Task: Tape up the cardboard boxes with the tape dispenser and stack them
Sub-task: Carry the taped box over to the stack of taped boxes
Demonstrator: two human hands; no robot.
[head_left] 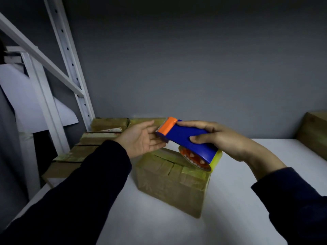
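My right hand (219,138) grips a blue tape dispenser (187,138) with an orange cutter end and a yellowish tape roll (200,160) underneath. It hovers over a cardboard box (173,181) that stands on the white table (238,200); yellowish tape strips cross the box's top. My left hand (141,140) is palm up beside the cutter end, fingers straight, fingertips at or just under the toothed edge. Whether a strip of tape runs between hand and cutter cannot be made out.
Several flat cardboard boxes (99,138) lie piled at the back left beside a white metal shelf frame (70,71). Another cardboard box (315,135) stands at the right edge. A grey wall closes the back.
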